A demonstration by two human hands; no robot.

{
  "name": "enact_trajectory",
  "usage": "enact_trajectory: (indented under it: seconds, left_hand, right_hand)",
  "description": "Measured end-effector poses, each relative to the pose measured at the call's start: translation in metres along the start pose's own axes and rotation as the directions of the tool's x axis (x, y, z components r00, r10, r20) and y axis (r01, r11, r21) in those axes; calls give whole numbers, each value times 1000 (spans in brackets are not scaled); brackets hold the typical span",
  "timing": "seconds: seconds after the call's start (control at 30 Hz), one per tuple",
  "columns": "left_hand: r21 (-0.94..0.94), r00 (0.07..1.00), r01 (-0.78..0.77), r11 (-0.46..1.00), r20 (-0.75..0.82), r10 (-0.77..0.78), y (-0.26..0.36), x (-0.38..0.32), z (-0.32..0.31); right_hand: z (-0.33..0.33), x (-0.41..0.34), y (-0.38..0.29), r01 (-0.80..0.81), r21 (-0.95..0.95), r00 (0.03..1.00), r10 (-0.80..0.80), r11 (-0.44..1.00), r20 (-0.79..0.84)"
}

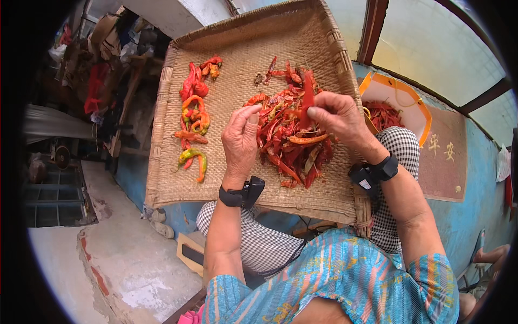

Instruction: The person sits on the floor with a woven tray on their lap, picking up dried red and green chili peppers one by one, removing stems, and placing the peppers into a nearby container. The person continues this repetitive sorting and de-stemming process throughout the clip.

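Note:
A long red chili pepper point(308, 95) is pinched upright between the thumb and fingers of my right hand point(338, 115), above the right side of a woven winnowing basket point(226, 133). Below it lies a heap of dried red chili peppers point(279, 141), with an orange one on top. My left hand point(241, 135) hovers at the heap's left edge, fingers loosely curved and nothing visible in them. Along the basket's left side runs a row of fresher peppers: red ones point(190, 83), a curled orange one point(201, 115) and a yellow-green one point(192, 156).
The basket rests across my knees in checked trousers point(267, 245). To the right stands a white bag with an orange rim point(421, 109), holding more dried red chilies point(382, 115). Cluttered shelving point(117, 81) is at left. Another person's leg point(491, 259) shows at lower right.

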State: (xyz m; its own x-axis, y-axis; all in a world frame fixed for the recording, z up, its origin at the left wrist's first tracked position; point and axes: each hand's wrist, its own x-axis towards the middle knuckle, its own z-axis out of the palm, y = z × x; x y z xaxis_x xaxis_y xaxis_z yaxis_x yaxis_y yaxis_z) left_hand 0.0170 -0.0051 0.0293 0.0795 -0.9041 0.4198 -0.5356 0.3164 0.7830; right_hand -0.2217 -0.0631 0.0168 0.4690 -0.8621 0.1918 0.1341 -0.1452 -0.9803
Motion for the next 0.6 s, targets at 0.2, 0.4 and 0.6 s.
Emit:
enact_trajectory:
  seconds: [0.2, 0.4, 0.6]
  left_hand:
    - [-362, 985, 158, 919, -13, -174, -10, -1, 2]
    - [-407, 973, 220, 886, 32, -227, -10, -1, 0]
    - [-419, 973, 231, 878, 89, -214, -8, -2, 4]
  right_hand:
    - [-22, 0, 2, -220, 597, 961, 278, 771, -5]
    - [-40, 1, 6, -79, 655, 966, 221, 752, -137]
    - [-81, 3, 13, 340, 807, 815, 276, 483, -509]
